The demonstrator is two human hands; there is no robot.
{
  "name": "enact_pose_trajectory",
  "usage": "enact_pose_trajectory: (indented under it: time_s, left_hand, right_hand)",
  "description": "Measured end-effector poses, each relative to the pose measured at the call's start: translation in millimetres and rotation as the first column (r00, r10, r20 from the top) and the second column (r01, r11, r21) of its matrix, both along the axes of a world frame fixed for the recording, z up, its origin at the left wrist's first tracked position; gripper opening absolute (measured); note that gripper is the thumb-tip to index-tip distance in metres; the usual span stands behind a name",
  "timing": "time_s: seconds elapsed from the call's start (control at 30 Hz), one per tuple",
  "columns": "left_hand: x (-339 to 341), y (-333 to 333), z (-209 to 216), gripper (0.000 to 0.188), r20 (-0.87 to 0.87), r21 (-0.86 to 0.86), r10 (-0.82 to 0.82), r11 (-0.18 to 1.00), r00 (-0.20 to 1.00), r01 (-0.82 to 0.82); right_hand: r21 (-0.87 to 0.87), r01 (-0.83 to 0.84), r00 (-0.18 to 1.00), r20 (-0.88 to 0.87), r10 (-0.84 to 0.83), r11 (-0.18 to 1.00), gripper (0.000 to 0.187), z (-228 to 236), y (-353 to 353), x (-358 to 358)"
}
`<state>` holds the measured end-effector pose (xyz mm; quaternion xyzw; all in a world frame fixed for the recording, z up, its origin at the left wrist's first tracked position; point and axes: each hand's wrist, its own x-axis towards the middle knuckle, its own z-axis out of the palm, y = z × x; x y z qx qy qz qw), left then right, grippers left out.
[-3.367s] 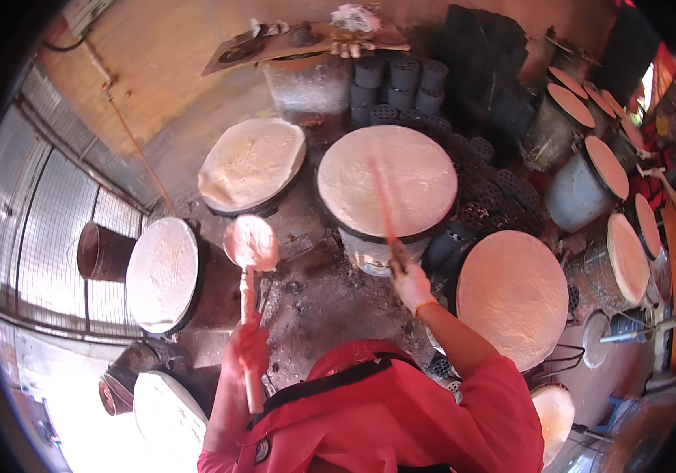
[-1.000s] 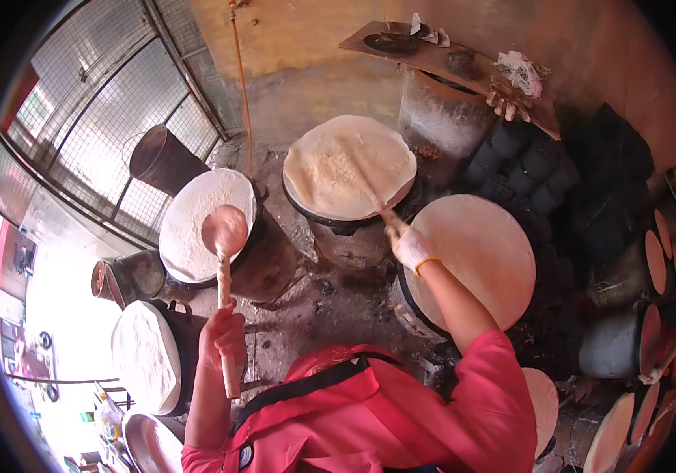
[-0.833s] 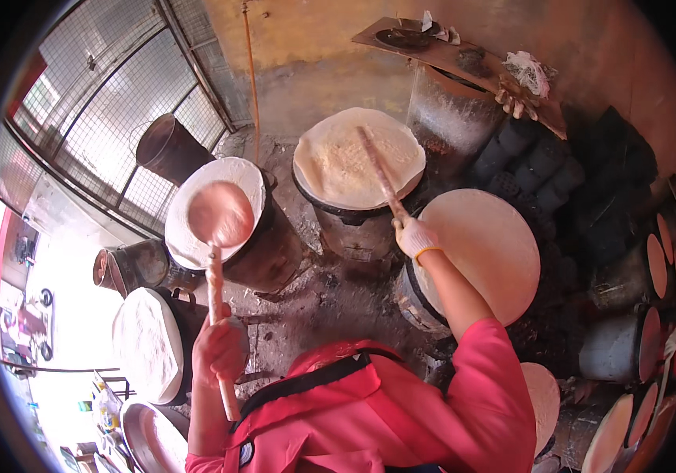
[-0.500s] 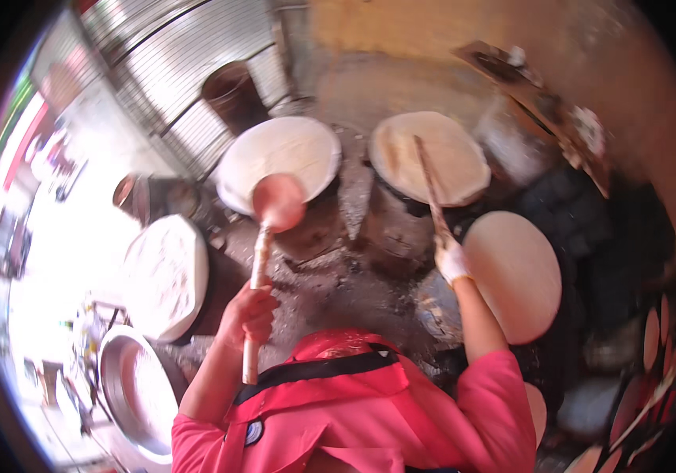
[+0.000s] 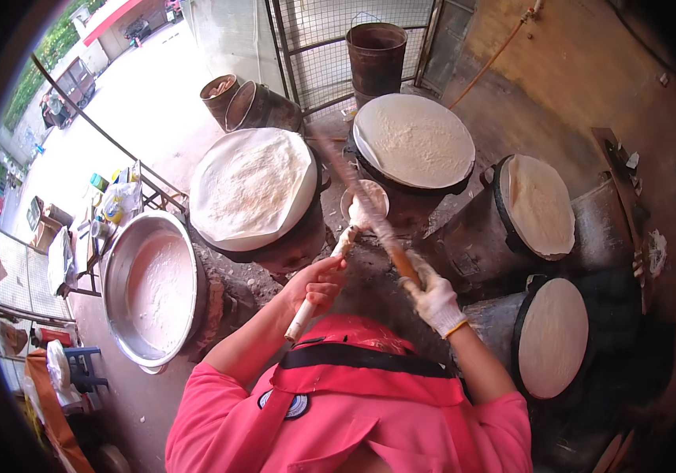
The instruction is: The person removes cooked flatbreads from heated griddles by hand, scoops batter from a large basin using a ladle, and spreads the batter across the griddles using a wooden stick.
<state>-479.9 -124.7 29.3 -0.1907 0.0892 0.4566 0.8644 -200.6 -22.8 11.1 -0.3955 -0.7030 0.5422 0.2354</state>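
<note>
The view swings left, and the long brown wooden stick, a moment ago over a pale sheet, now crosses the round-bowled ladle above the gap between drums; neither tool seems to be working a sheet. The bare left hand's grip wraps the ladle's pale handle; the gloved right hand's clasps the stick. A wide silver metal basin holds pinkish-white liquid; round pale sheets top the drums.
</note>
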Motion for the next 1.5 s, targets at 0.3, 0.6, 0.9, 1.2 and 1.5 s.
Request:
enact_pose_trajectory:
  time_s: [0.3, 0.6, 0.9, 1.2, 1.5]
  left_hand:
    - [-56.3, -86.4, 46.1, 0.024, -0.655, 0.057, 0.265, 0.951, 0.708, -0.304]
    - [-125.9, -178.6, 34.5, 0.020, -0.272, -0.042, 0.717, 0.658, 0.642, -0.752]
    - [-153.0, -187.9, 35.5, 0.025, -0.147, -0.085, 0.880, 0.444, 0.452, -0.892]
    - [-223.1, -193.2, 34.0, 0.020, -0.237, -0.141, 0.806, 0.524, 0.542, -0.840]
    - [-307.1, -186.4, 32.7, 0.013, -0.528, -0.160, 0.248, 0.910, 0.812, -0.382]
  right_hand:
    - [-0.050, -0.465, 0.883, 0.047, 0.468, 0.884, 0.040, 48.2, -12.3, -167.1]
    - [0.638, -0.650, 0.748, 0.633, 0.199, 0.412, 0.061, -48.1, 76.3, -310.9]
    - [0.784, -0.604, 0.700, 0.434, 0.567, 0.145, 0.028, -53.5, 134.3, -376.6]
    - [0.674, 0.234, 0.964, -0.257, -0.075, 0.701, 0.028, 42.0, 164.5, -337.2]
    - [0.515, 0.747, 0.531, -0.083, -0.843, 0.420, 0.045, 16.6, -13.5, -32.9]
